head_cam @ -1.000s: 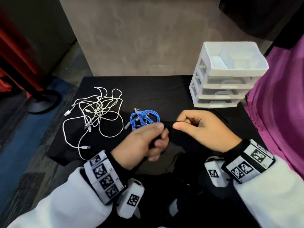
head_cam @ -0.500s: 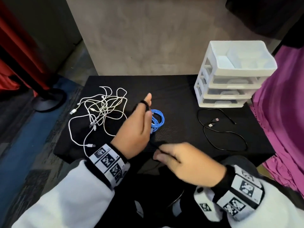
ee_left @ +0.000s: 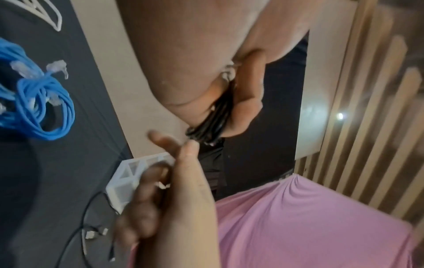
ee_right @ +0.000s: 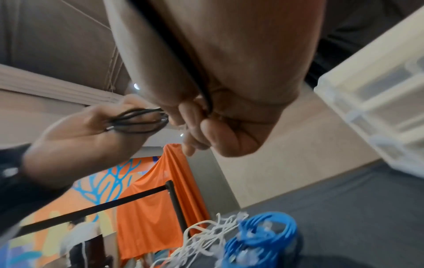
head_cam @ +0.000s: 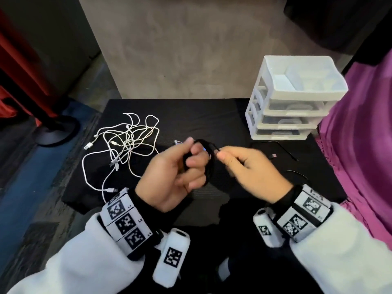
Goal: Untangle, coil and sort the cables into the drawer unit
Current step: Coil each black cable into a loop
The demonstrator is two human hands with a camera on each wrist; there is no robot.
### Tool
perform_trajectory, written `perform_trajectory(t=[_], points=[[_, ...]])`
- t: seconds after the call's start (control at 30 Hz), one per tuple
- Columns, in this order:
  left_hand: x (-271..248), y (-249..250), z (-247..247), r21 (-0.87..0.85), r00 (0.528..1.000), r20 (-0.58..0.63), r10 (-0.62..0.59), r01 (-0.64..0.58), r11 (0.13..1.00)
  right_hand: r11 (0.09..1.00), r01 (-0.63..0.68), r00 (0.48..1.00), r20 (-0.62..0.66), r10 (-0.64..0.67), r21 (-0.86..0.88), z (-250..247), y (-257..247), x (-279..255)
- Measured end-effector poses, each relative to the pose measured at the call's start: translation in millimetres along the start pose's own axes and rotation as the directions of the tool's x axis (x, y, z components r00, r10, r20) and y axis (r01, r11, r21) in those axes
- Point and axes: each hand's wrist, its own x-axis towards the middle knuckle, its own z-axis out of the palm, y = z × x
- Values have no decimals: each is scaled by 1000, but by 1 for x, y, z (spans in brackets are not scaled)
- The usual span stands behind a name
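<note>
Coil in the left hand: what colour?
Black. The coil shows best in the left wrist view, gripped by the left hand.

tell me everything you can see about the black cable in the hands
The black cable is thin, dark and rubbery-looking, wound into several loops. The left hand grips the coil above the table, strands bunched between its fingers. The right hand pinches the loose end beside the coil. It touches nothing else.

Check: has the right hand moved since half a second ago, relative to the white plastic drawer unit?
Yes. The right hand rose from the table's near edge toward the white plastic drawer unit, and now pinches the black cable beside the left hand.
</note>
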Motion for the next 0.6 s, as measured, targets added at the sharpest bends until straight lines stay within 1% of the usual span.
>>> perform_trajectory(t=[0.03,0.07,0.13,0.2,0.23,0.27,0.3,0.33,0.37,0.4,0.43,0.47,0.5,0.53,0.57,0.6], points=[[1,2,3,-49,998,-33,58,-60,997,1000,-8,1000,23,8,-12,12,1,-4],[2,3,4,-57,988,-93,123,-128,990,1000,-21,998,57,23,-20,23,2,-7],[6,3,2,28,940,-212,268,-269,963,999,-52,989,138,54,-18,43,8,-16],[12,4,-5,182,859,-283,426,-388,904,998,-43,975,218,52,-45,56,9,-25],[15,5,-10,284,811,-320,491,-412,866,998,-13,963,268,31,-66,60,8,-31],[18,6,-17,414,764,-343,546,-399,818,997,21,950,312,4,-79,61,6,-36],[18,6,-23,569,734,-324,597,-353,743,996,49,940,340,-19,-79,60,3,-40],[16,6,-30,736,729,-257,635,-278,617,995,67,936,350,-36,-77,57,-2,-42],[14,3,-37,873,758,-162,632,-188,450,994,77,938,344,-46,-78,51,-7,-42],[10,-1,-44,956,803,-93,588,-93,278,993,83,944,326,-51,-84,44,-11,-40],[6,-5,-50,990,842,-68,536,-11,144,991,89,954,293,-58,-95,35,-15,-35],[2,-11,-54,998,868,-58,493,37,54,989,100,967,245,-72,-107,25,-19,-29],[0,-17,-57,998,894,-56,444,41,43,986,114,977,193,-90,-118,16,-21,-23],[-4,-21,-53,993,923,-65,379,22,116,986,121,984,143,-104,-116,6,-24,-17],[-6,-26,-46,965,949,-94,300,12,263,988,118,989,101,-109,-99,-2,-24,-11],[-8,-29,-38,903,969,-127,212,25,428,991,109,993,64,-104,-82,-8,-23,-6]])
